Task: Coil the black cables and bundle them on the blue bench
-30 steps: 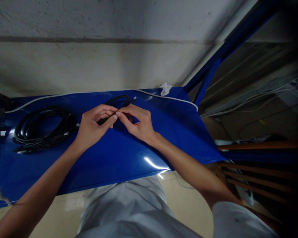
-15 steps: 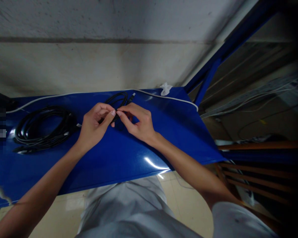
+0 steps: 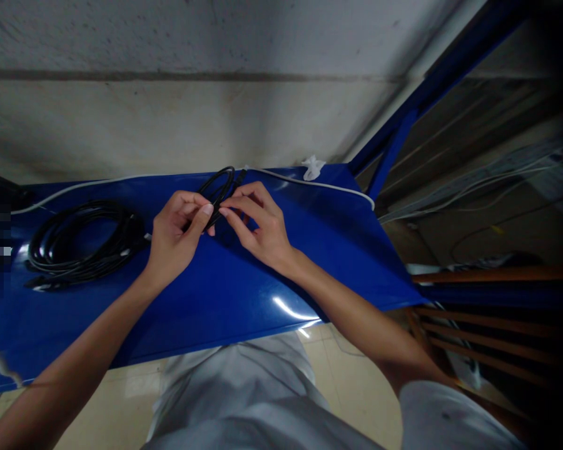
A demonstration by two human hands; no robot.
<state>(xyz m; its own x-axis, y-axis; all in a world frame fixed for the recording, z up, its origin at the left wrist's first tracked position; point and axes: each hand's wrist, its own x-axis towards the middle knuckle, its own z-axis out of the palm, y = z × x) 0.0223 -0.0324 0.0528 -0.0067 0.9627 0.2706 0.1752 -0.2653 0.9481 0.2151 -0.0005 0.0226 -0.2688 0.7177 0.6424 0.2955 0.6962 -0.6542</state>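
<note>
A small bundle of thin black cable is looped up between my hands, over the blue tabletop. My left hand pinches it with thumb and fingers from the left. On the other side, the thumb and forefinger of my right hand are closed together against the bundle; whatever lies between their tips is too small to name. One cable end with a dark plug sticks up past my right fingers. To the left, apart from my hands, lies a larger coil of black cables.
The blue table backs onto a wall. A white cable runs along its rear edge, near a crumpled white scrap. At right are a blue metal frame and a wooden slatted chair. A dark object stands far left.
The bundle has turned and shifted slightly, its loop and plug now higher and further left. My fingertips have come a little apart, with my left hand moving slightly left.
</note>
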